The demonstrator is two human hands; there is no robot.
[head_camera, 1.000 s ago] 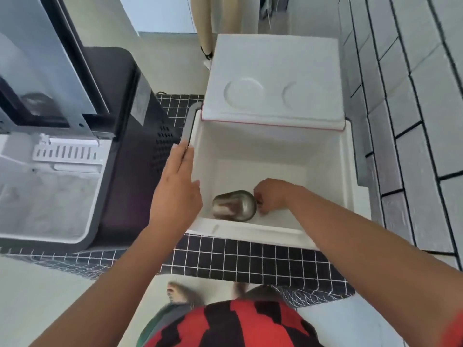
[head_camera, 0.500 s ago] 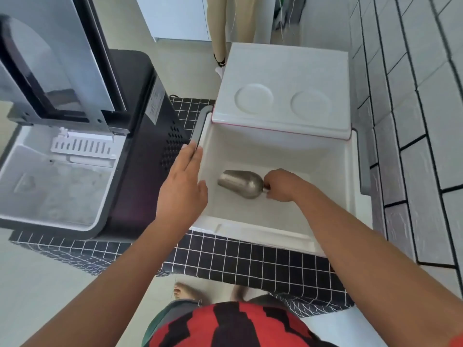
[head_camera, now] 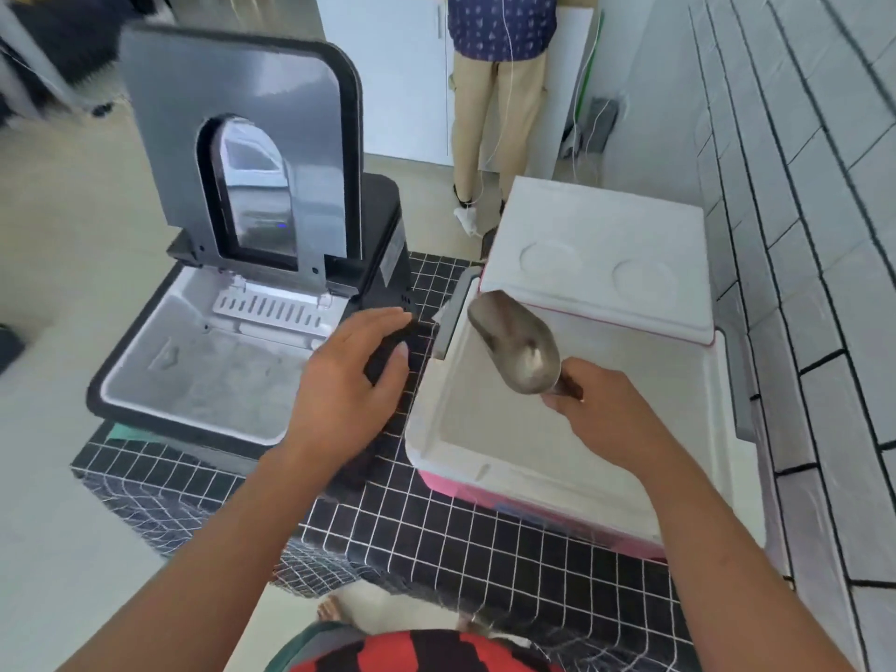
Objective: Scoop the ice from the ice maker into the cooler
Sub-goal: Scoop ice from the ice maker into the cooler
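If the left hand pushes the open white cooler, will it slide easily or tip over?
The cooler looks like thick foam and appears empty, so it is probably light and would slide readily on the checked cloth. Its raised lid leans back, which may shift weight rearward; a push high on the rim might tip it. The cloth could also bunch underneath.
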